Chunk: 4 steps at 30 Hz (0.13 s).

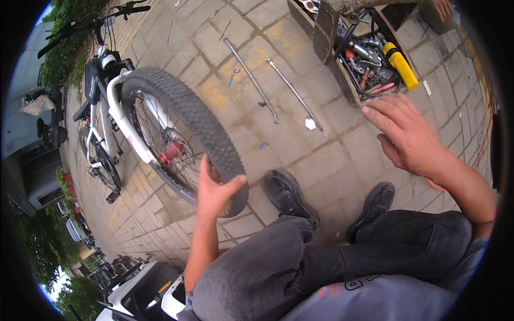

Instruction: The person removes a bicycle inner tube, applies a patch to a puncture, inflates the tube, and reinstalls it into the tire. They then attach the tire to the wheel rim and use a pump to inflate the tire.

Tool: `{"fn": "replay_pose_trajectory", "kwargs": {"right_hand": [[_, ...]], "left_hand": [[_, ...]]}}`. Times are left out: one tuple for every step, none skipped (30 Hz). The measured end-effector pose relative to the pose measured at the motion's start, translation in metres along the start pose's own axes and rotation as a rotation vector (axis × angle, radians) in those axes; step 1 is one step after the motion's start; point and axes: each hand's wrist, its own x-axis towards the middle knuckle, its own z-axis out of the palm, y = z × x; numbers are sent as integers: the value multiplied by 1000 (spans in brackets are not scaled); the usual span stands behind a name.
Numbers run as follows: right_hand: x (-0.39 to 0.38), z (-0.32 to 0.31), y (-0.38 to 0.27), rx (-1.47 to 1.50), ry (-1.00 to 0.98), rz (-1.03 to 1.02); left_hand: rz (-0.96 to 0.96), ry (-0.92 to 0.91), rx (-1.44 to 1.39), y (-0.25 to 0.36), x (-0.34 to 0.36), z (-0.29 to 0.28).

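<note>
My left hand (pixel 214 187) grips the lower edge of the bicycle's front wheel, its thumb over the black knobbly tyre (pixel 184 101) and its fingers toward the rim. The white bicycle (pixel 115 99) stands to the left, its red front hub (pixel 172 151) showing behind the spokes. My right hand (pixel 404 128) is in the air just this side of the wooden toolbox (pixel 350 88), fingers stretched out and holding nothing. In the toolbox lie a yellow bottle-shaped item (pixel 400 65), a jumble of metal parts (pixel 367 53) and red-handled tools.
Two long metal rods (pixel 249 77) (pixel 293 92) lie on the paving, with small blue scraps (pixel 231 80) nearby. My black shoes (pixel 289 195) are planted below them. Another person's hand (pixel 441 8) shows at the top right. A white vehicle (pixel 142 291) stands at the lower left.
</note>
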Motion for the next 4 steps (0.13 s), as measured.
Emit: {"fn": "replay_pose_trajectory", "kwargs": {"right_hand": [[2, 8, -4, 54, -31, -31], [2, 15, -7, 106, -62, -64], [-2, 19, -9, 117, -102, -66], [-3, 25, -11, 138, -139, -84]], "left_hand": [[15, 46, -12, 15, -16, -15], [61, 16, 0, 16, -27, -39], [27, 24, -80, 26, -38, -53], [81, -19, -100, 32, -48, -70]]}}
